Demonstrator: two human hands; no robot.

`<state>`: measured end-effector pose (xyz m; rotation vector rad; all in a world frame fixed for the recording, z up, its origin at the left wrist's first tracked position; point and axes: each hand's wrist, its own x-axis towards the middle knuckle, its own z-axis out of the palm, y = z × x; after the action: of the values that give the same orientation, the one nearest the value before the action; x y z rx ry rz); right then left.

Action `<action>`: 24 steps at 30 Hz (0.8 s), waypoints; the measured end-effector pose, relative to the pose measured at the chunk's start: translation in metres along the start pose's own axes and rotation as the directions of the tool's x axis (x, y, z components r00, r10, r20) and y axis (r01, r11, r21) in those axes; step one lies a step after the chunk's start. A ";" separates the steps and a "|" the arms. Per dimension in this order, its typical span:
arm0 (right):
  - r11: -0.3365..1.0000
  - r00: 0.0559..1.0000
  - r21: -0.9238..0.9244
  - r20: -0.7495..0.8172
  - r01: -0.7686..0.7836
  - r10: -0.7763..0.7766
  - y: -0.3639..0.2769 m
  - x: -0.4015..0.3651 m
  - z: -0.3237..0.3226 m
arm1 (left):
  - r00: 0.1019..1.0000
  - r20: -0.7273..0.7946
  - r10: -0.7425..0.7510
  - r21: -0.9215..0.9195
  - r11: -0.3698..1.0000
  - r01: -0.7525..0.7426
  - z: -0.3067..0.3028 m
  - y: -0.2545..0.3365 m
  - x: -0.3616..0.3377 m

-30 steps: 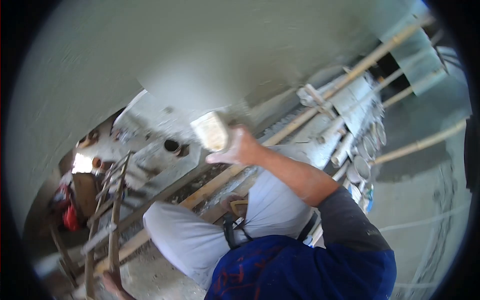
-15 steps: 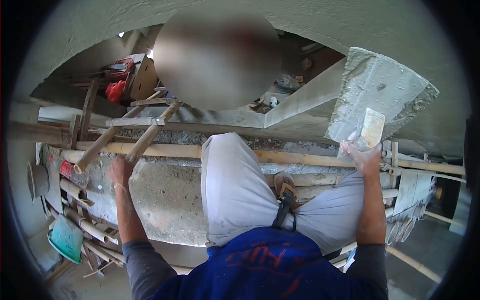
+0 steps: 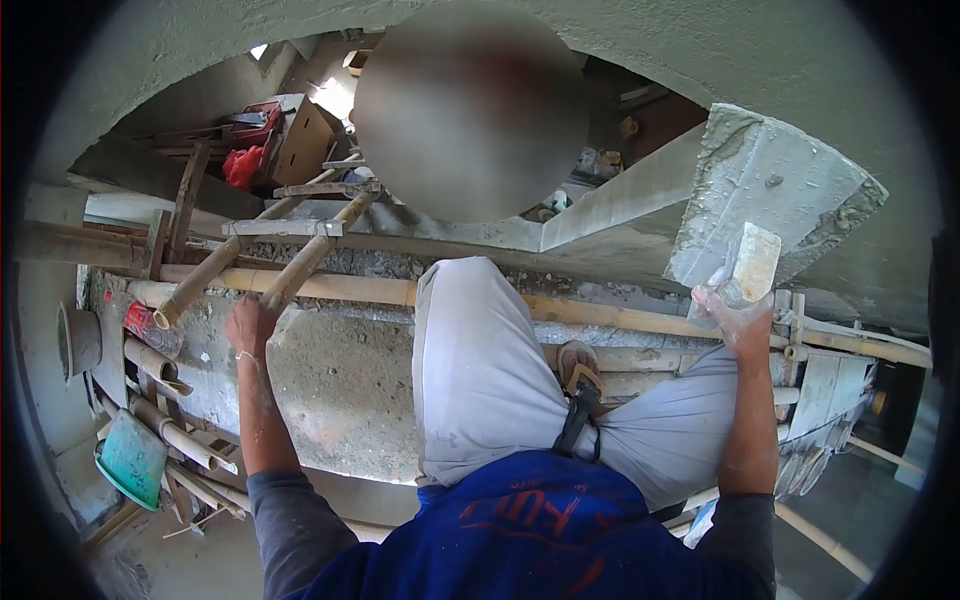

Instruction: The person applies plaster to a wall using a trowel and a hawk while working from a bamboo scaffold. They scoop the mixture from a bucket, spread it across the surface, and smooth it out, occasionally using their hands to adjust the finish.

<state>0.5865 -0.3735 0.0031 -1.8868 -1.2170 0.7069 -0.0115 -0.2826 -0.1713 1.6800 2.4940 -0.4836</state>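
Observation:
My right hand (image 3: 738,315) is wrapped around the pale block handle of a plastering float (image 3: 775,185). The float's broad flat face is smeared with wet grey mortar, thickest along its side edges. It is held up at the right, close to the plastered wall surface (image 3: 840,90). On the left, my left hand (image 3: 250,325) is closed around the lower end of a rail of the bamboo ladder (image 3: 305,260). Some of those fingers are hidden from view.
A horizontal bamboo pole (image 3: 385,289) crosses in front of my knees, with a rough concrete ledge (image 3: 345,395) below it. A teal bucket (image 3: 132,458) hangs at lower left. Beyond the opening are a red crate (image 3: 255,128) and a blurred round patch.
The view has shifted slightly, so the ladder, the ledge and my legs appear a little further right. The float sits slightly lower and further right. Both hands keep their grips.

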 end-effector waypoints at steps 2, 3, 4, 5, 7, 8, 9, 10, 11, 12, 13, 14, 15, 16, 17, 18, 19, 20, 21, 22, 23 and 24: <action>1.000 1.000 -0.019 0.001 -0.020 0.020 -0.001 0.001 0.000 | 1.000 0.002 0.002 0.011 1.000 -0.002 -0.002 0.002 -0.002; 0.999 1.000 -0.029 0.001 -0.029 0.029 -0.002 0.001 0.000 | 1.000 0.000 -0.001 0.004 1.000 0.001 -0.002 0.002 -0.002; 0.999 1.000 -0.031 0.001 -0.026 0.026 -0.002 0.001 -0.001 | 1.000 -0.001 -0.004 -0.003 1.000 0.004 -0.001 0.001 -0.001; 0.999 1.000 -0.034 0.001 -0.021 0.021 -0.002 0.001 0.000 | 1.000 -0.002 -0.007 -0.011 1.000 0.007 -0.001 0.001 -0.001; 0.999 1.000 -0.032 0.001 -0.022 0.022 -0.001 0.001 -0.002 | 1.000 0.004 -0.004 -0.011 1.000 0.004 -0.004 0.003 -0.003; 0.999 1.000 -0.030 0.001 -0.028 0.028 -0.001 0.002 -0.002 | 1.000 0.006 -0.001 -0.012 1.000 0.001 -0.005 0.004 -0.004; 0.999 0.999 -0.027 0.001 -0.034 0.034 0.000 0.002 -0.002 | 1.000 0.000 0.001 -0.011 1.000 -0.001 -0.003 0.003 -0.003; 0.999 1.000 -0.046 -0.007 -0.012 0.012 -0.001 0.001 -0.001 | 1.000 -0.006 0.004 -0.010 1.000 -0.004 -0.001 0.001 -0.001; 0.998 1.000 -0.064 -0.015 0.010 -0.011 -0.002 0.001 0.000 | 1.000 -0.014 0.007 -0.009 1.000 -0.007 0.002 0.000 0.000; 0.996 0.999 -0.082 -0.022 0.033 -0.035 -0.002 0.001 0.000 | 1.000 -0.017 0.008 -0.013 1.000 -0.008 0.003 -0.001 0.001; 0.997 0.999 -0.072 -0.014 0.032 -0.033 -0.001 0.001 0.000 | 1.000 -0.021 0.009 -0.018 1.000 -0.009 0.005 -0.002 0.002; 0.998 0.999 -0.061 -0.006 0.031 -0.031 0.001 0.002 -0.002 | 1.000 -0.025 0.009 -0.022 1.000 -0.010 0.005 -0.002 0.001; 0.998 1.000 -0.050 0.002 0.028 -0.028 0.001 0.002 -0.003 | 0.999 -0.032 0.005 -0.017 1.000 -0.005 0.005 -0.003 0.001; 0.998 1.000 -0.058 0.022 0.013 -0.012 -0.001 0.002 -0.003 | 0.999 -0.038 0.001 -0.013 1.000 -0.002 0.005 -0.004 0.000; 0.998 0.999 -0.066 0.037 -0.002 0.005 -0.006 0.001 -0.001 | 0.999 -0.046 0.002 -0.010 1.000 -0.002 0.005 -0.004 0.000; 0.997 0.999 -0.079 0.040 -0.021 0.024 -0.011 0.000 -0.001 | 0.997 -0.078 0.020 0.025 1.000 -0.018 0.031 -0.023 0.014; 0.986 0.993 -0.147 0.074 -0.077 0.088 -0.009 0.001 -0.002 | 0.991 -0.116 0.061 0.051 0.997 -0.055 0.061 -0.040 0.029; 0.965 0.984 -0.220 0.074 -0.141 0.161 -0.004 0.002 -0.006 | 0.977 -0.166 0.132 0.091 0.989 -0.118 0.059 -0.038 0.022; 0.979 0.996 -0.190 0.032 -0.081 0.089 -0.003 0.002 -0.003 | 0.970 -0.185 0.159 0.139 0.981 -0.134 0.080 -0.046 0.035; 0.967 0.998 -0.253 0.047 -0.017 0.030 0.007 0.004 -0.005 | 0.956 -0.216 0.200 0.131 0.976 -0.175 0.062 -0.037 0.023; 0.984 0.981 -0.159 0.157 -0.085 0.110 0.000 0.008 -0.011 | 0.948 -0.241 0.206 0.111 0.977 -0.184 0.056 -0.033 0.022; 0.977 0.987 -0.207 0.157 0.050 -0.017 0.000 0.008 -0.014 | 0.911 -0.334 0.242 0.103 0.970 -0.220 0.067 -0.041 0.033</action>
<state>0.5999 -0.3706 0.0104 -2.0067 -1.4685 0.7420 -0.0687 -0.2886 -0.2347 2.2230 2.4671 -0.2638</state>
